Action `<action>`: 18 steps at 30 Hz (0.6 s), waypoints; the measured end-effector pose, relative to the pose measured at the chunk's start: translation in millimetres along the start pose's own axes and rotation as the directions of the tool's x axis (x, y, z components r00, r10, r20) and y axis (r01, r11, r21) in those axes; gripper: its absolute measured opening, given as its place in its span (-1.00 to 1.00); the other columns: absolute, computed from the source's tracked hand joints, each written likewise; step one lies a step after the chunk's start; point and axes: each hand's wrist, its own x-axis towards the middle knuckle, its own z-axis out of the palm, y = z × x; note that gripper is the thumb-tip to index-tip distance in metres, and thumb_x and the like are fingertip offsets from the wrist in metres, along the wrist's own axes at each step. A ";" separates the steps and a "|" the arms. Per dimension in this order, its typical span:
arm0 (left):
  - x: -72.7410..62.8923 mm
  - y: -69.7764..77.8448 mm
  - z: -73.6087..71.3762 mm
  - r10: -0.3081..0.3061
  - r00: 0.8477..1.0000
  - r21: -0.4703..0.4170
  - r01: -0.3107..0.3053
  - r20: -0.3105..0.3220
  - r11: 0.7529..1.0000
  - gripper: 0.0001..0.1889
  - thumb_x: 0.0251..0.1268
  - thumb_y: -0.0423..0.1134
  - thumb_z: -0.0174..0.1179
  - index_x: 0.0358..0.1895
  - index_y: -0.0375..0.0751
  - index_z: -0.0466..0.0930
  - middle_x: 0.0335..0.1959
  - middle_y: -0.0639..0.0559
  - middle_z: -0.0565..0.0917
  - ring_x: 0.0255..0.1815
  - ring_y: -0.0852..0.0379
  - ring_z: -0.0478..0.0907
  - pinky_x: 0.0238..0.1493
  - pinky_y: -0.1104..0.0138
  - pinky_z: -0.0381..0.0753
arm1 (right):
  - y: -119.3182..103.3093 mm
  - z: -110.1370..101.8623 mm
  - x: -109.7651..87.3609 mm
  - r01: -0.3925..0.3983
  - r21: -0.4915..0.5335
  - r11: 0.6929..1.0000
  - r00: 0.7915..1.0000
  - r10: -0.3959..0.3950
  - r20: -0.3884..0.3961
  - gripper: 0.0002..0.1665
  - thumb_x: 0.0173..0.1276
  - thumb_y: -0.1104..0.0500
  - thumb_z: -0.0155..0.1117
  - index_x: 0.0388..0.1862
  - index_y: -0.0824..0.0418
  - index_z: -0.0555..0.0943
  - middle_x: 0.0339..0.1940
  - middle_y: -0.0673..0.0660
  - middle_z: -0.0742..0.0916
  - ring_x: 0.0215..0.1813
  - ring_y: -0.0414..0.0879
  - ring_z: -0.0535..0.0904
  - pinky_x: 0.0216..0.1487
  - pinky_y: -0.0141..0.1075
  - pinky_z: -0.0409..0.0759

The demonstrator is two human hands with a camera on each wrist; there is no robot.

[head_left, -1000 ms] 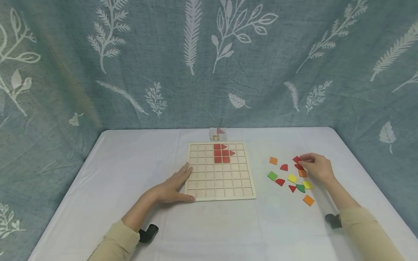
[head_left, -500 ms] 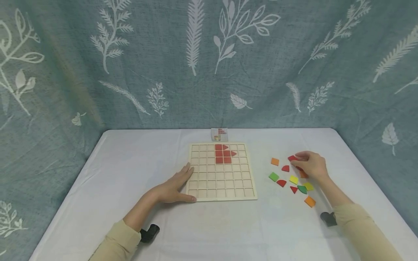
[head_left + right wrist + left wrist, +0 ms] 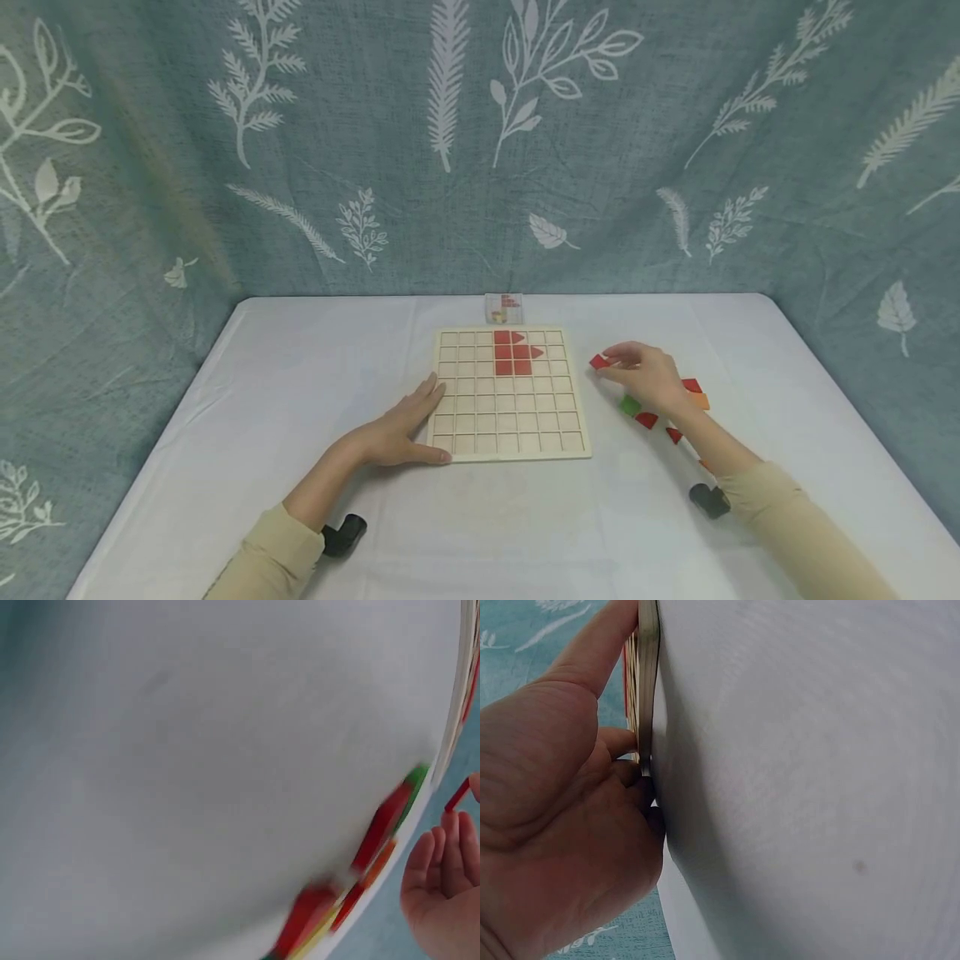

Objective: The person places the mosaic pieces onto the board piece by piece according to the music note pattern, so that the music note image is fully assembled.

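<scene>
Cloth (image 3: pixel 495 525), white and matte, underlies a pale, wood-like grid board (image 3: pixel 463 396), whose left edge the left hand (image 3: pixel 397 425) touches with straight fingers. The right hand (image 3: pixel 648 377) pinches a thin, flat red tile (image 3: pixel 598 362) just right of the board; carrying it over seems the step, the next move calling for alignment with a square cell (image 3: pixel 541 367). Smallest, a red triangle (image 3: pixel 674 435) lies loose.
</scene>
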 end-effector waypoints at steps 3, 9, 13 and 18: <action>-0.8 1.3 -0.4 0.001 1.000 -0.007 -0.001 0.000 1.000 0.13 0.12 0.08 0.40 0.55 -0.36 -0.15 0.58 -0.25 -0.26 0.57 -0.22 -0.30 0.49 -0.10 -0.19 | -10.5 13.8 4.6 0.043 0.008 0.999 0.999 -0.043 0.033 -0.55 0.24 -0.02 0.43 0.03 0.19 0.66 -0.12 0.13 0.75 -0.04 0.03 0.63 -0.13 -0.18 0.60; -0.8 1.0 0.0 -0.009 1.000 0.004 0.009 0.004 1.000 0.13 0.12 0.09 0.39 0.55 -0.35 -0.16 0.58 -0.23 -0.27 0.57 -0.19 -0.31 0.50 -0.08 -0.20 | -30.7 33.7 10.8 0.094 0.021 0.995 0.991 -0.095 0.095 -0.60 0.22 0.01 0.44 -0.02 0.16 0.68 -0.13 0.08 0.74 -0.04 -0.01 0.61 -0.08 -0.15 0.59; -0.8 1.0 0.1 -0.011 1.000 0.007 0.011 0.002 1.000 0.13 0.11 0.10 0.39 0.55 -0.34 -0.15 0.58 -0.22 -0.26 0.57 -0.19 -0.30 0.50 -0.07 -0.19 | -38.0 42.0 14.8 0.140 0.021 0.990 0.982 -0.141 0.128 -0.63 0.23 0.04 0.43 -0.02 0.16 0.68 -0.09 0.08 0.74 -0.02 0.00 0.60 -0.02 -0.11 0.58; -1.7 1.7 -0.4 -0.006 1.000 0.001 0.006 0.006 1.000 0.13 0.12 0.09 0.39 0.55 -0.35 -0.16 0.58 -0.23 -0.26 0.57 -0.19 -0.31 0.50 -0.07 -0.20 | -42.1 47.7 18.8 0.203 0.006 0.979 0.970 -0.201 0.136 -0.65 0.26 0.11 0.41 0.00 0.20 0.67 -0.07 0.09 0.74 -0.01 0.01 0.59 0.03 -0.08 0.58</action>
